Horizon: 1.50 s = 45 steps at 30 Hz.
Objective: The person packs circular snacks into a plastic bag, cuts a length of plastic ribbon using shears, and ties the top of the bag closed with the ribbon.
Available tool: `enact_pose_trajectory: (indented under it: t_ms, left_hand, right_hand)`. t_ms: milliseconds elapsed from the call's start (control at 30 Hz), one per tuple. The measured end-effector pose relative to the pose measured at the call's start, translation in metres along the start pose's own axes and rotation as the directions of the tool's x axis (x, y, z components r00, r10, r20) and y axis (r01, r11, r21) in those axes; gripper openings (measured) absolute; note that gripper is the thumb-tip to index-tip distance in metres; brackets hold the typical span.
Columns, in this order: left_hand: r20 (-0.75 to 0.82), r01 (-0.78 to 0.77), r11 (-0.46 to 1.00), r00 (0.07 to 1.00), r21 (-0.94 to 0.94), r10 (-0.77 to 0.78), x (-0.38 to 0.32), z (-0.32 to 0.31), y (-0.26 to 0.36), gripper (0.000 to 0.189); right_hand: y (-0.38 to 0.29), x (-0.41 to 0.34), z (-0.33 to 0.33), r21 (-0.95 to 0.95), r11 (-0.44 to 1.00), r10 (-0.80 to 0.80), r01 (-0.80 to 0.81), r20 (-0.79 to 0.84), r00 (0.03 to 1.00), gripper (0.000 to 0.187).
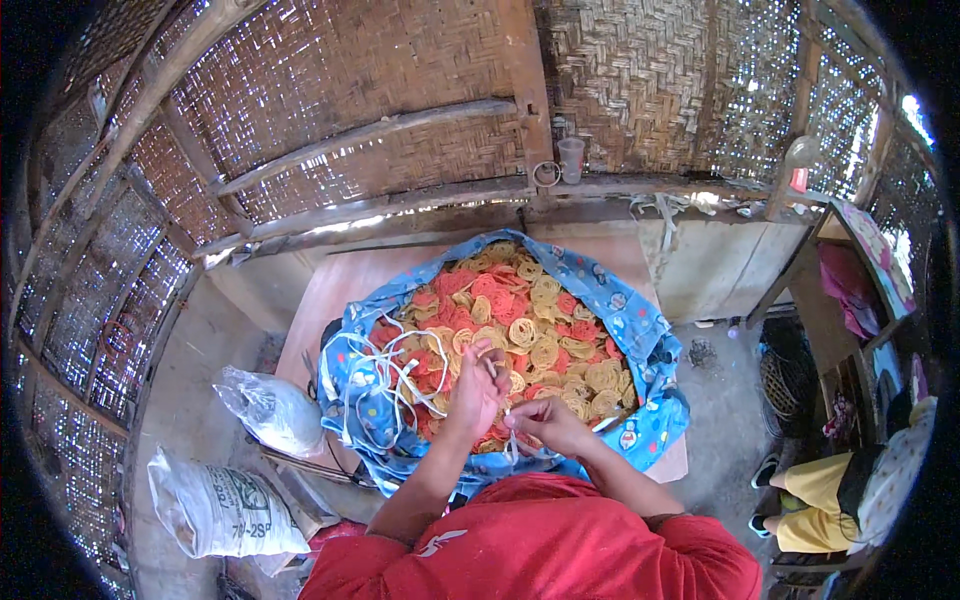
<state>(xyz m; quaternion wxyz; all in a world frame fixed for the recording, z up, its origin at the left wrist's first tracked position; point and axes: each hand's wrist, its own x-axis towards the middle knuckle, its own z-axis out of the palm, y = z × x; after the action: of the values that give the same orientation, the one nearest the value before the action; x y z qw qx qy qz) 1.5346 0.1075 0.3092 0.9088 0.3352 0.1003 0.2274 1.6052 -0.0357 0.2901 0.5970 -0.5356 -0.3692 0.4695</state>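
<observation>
Before me a blue patterned cloth (626,300) lies opened out, its gathered edges ringing a large heap of red and yellow coiled discs (545,352), which look like raw noodle crackers. My left hand (480,386) is over the near part of the heap, palm turned up and fingers loosely curled apart; I see nothing held in it. Close beside it, my right hand (551,424) pinches a thin white strip (513,442) between thumb and finger, with an end hanging down. A tangle of white strips (386,375) is draped over the heap's left side and the cloth.
The cloth rests on a pale board (315,300). To the left are a clear plastic bag (274,412) and a printed white sack (225,510). Another person (821,502) is at the right, near a wooden shelf (847,315). A plastic cup (571,160) stands on the wall ledge.
</observation>
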Motion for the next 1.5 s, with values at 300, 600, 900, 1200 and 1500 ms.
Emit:
enact_pose_trajectory:
  t_ms: [300,600,900,1200,1500]
  left_hand:
    - [0.080,-0.074,0.747,0.996,0.660,0.027,-0.012,-0.009,-0.009,0.019]
    - [0.008,-0.006,0.658,1.000,0.753,0.000,-0.019,0.002,0.002,0.020]
    - [0.099,-0.144,0.591,0.989,0.794,0.109,-0.019,0.005,-0.010,0.017]
    - [0.175,-0.236,0.389,0.967,0.890,0.185,-0.020,0.003,-0.013,0.013]
    - [0.275,-0.341,0.254,0.926,0.905,0.259,-0.026,0.019,-0.005,0.016]
  right_hand:
    - [0.001,-0.004,-0.006,-0.010,0.996,-0.084,0.083,-0.170,0.982,0.019]
    - [-0.029,-0.008,-0.007,-0.396,0.908,-0.311,0.139,-0.410,0.858,0.018]
    - [-0.041,-0.006,-0.002,-0.489,0.868,-0.331,0.085,-0.442,0.834,0.018]
    - [-0.037,-0.003,-0.003,-0.610,0.783,-0.447,0.119,-0.419,0.790,0.017]
    - [-0.037,-0.004,-0.002,-0.579,0.813,-0.384,0.063,-0.452,0.805,0.019]
